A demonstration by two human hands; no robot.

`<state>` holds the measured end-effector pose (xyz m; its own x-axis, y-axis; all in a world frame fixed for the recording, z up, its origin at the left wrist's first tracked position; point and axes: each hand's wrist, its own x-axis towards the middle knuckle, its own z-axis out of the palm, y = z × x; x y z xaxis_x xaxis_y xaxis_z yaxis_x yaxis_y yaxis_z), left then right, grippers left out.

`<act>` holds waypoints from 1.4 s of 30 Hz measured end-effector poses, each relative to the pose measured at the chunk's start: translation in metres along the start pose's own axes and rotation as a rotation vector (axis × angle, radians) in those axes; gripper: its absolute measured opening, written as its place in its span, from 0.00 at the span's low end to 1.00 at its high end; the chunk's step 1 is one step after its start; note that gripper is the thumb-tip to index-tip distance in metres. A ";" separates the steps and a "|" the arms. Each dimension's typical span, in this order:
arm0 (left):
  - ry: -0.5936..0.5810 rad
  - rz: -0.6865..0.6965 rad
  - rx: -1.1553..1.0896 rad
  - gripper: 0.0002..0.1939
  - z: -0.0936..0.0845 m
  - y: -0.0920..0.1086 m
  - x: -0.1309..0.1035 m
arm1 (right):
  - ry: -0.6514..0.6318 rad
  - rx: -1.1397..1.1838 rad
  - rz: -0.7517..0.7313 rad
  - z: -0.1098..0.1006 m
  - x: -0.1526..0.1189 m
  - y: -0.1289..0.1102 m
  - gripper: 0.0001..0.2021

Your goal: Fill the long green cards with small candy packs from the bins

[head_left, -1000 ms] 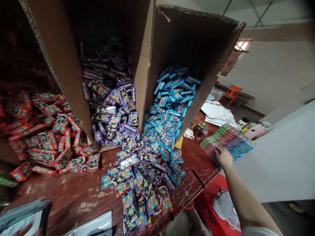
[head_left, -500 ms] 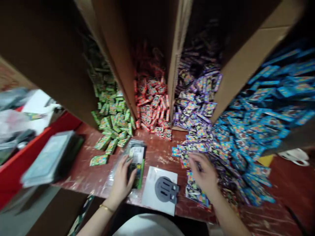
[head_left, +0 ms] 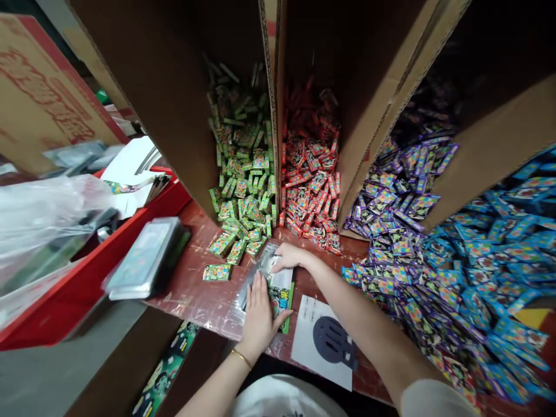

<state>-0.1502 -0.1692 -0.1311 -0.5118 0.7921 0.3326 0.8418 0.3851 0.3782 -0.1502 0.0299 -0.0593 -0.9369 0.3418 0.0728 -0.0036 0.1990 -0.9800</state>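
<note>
My left hand [head_left: 259,310] lies flat with fingers stretched over a clear plastic bag [head_left: 238,304] on the table, thumb spread to the right. Beside its thumb shows a printed green and black card [head_left: 284,295] with yellow and blue lettering. My right hand [head_left: 290,256] reaches across to the far end of the bag, its fingers closed together and bent down onto a pale panel there. Whatever those fingertips hold, if anything, is hidden. A white sheet [head_left: 319,353] carries a dark grey slotted round piece [head_left: 332,340] just below my right forearm.
Tall cardboard partitions [head_left: 273,116] separate heaps of green packets [head_left: 245,179], red packets [head_left: 315,185], purple packets [head_left: 391,231] and blue packets [head_left: 490,255]. Left of me stand a stack of plastic-wrapped packs [head_left: 141,258] and a red bin [head_left: 82,278] holding papers and plastic.
My right hand has moved left from the purple packets to the bag's far end. My left hand stays on the bag, fingers now straighter. The view has turned left.
</note>
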 end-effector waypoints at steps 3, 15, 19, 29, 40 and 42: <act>0.076 0.017 -0.055 0.38 -0.024 0.010 0.012 | -0.135 -0.024 0.033 0.000 -0.025 -0.021 0.12; -0.188 0.105 -0.440 0.12 -0.097 0.056 0.063 | 0.241 -0.717 -0.310 -0.024 -0.104 -0.099 0.08; -0.350 0.125 -0.435 0.12 -0.113 0.058 0.066 | -0.011 -0.797 -0.363 -0.050 -0.108 -0.104 0.14; -0.604 0.062 -0.581 0.16 -0.116 0.050 0.054 | 0.046 -0.806 -0.339 -0.060 -0.126 -0.099 0.11; -0.233 -0.151 -0.863 0.19 -0.068 0.085 0.085 | 0.511 0.079 0.185 -0.049 -0.165 -0.059 0.14; -0.272 -0.163 -0.946 0.14 -0.066 0.094 0.087 | 0.592 0.143 0.176 -0.055 -0.161 -0.053 0.14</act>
<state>-0.1271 -0.0952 -0.0095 -0.4526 0.8903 0.0507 0.2207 0.0567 0.9737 0.0202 0.0144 -0.0087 -0.5762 0.8162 -0.0418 0.0480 -0.0172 -0.9987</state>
